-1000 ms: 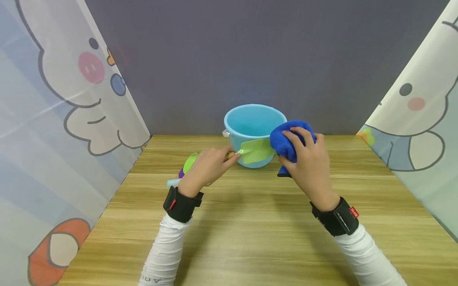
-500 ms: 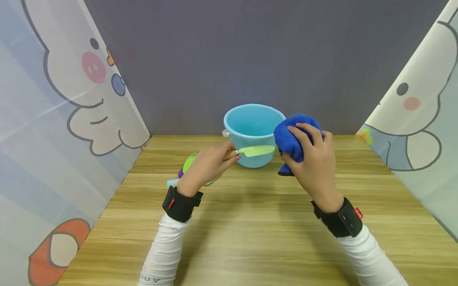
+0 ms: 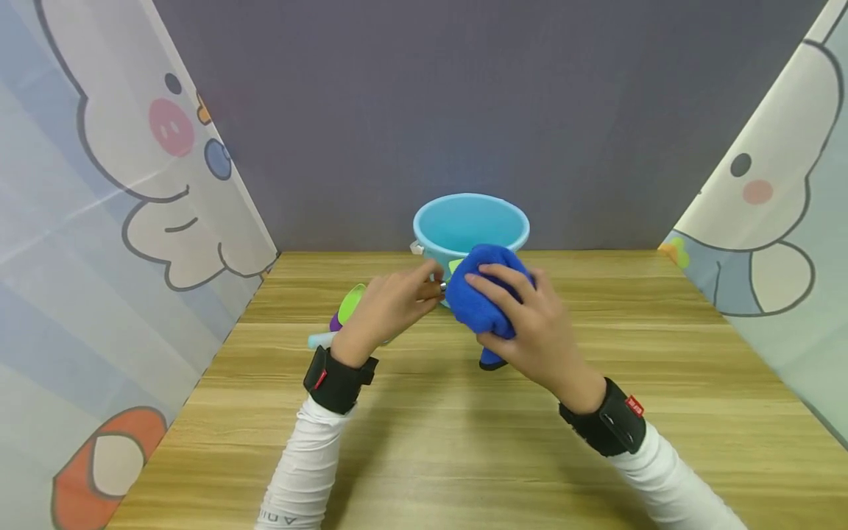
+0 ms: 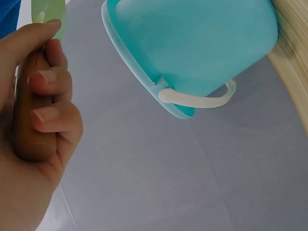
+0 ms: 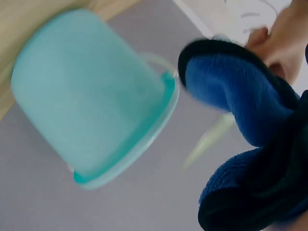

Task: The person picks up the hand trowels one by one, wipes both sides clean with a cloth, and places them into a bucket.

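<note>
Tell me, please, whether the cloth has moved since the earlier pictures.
Yes: in the head view, the cloth has moved left and lower, now overlapping more of the bucket.

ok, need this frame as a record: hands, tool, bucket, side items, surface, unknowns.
left hand: grips spatula by its wooden handle
right hand: holds bunched blue cloth
blade: green, mostly hidden by cloth in head view
bucket: light blue, upright on table, beyond both hands
side items: green thing, purple thing, pale blue thing; left of bucket, near left wrist, partly hidden
surface: wood-grain table
unknown: whether cloth touches blade
</note>
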The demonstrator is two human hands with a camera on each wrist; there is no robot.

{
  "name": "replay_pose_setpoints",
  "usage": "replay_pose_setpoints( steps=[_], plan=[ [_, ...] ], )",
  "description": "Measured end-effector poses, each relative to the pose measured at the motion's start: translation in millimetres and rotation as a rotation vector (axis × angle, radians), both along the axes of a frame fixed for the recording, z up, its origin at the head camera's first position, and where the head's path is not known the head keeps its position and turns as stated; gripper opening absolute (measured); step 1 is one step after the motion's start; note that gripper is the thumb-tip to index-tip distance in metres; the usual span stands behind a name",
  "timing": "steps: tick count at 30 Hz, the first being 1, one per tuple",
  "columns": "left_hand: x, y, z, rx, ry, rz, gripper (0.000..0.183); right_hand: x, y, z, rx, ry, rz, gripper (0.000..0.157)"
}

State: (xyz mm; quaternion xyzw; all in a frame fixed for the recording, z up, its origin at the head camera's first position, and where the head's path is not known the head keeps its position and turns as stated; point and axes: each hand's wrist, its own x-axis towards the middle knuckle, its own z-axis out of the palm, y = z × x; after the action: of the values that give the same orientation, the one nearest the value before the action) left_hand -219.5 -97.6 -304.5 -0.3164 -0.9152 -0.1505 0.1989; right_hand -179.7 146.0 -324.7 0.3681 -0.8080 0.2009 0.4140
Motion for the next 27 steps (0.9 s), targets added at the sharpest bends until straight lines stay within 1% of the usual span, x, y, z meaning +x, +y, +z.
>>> replay_pose_setpoints(
  steps=[3, 6, 11, 15, 18, 23, 27],
  plan=[
    [1.9, 0.5, -0.1, 0.008, 0.010, 0.010, 0.025, 1.0, -7.9, -5.6, 0.076, -0.004, 0.015, 0.079],
    [3.4, 2.2, 0.0, 0.016, 0.046, 0.008, 0.022, 0.2, -12.2, -9.5, 0.112, -0.010, 0.007, 0.080],
    [4.2, 4.9, 0.8, 0.001, 0.134, -0.007, 0.015, -2.3, -14.1, -12.4, 0.105, -0.043, -0.010, 0.080],
    [3.8, 6.3, 1.8, -0.006, 0.160, -0.006, 0.018, -4.5, -13.2, -11.9, 0.094, -0.058, -0.022, 0.077],
    [3.2, 7.0, 1.2, 0.002, 0.169, -0.012, 0.018, -5.8, -12.3, -12.5, 0.106, -0.024, -0.042, 0.077],
    [3.4, 7.5, -0.4, 0.019, 0.196, -0.024, 0.016, -5.7, -12.5, -14.1, 0.128, 0.050, -0.083, 0.081],
    [4.6, 7.3, -1.9, 0.021, 0.225, -0.027, 0.016, -5.4, -14.0, -15.3, 0.112, 0.041, -0.063, 0.081]
  ],
)
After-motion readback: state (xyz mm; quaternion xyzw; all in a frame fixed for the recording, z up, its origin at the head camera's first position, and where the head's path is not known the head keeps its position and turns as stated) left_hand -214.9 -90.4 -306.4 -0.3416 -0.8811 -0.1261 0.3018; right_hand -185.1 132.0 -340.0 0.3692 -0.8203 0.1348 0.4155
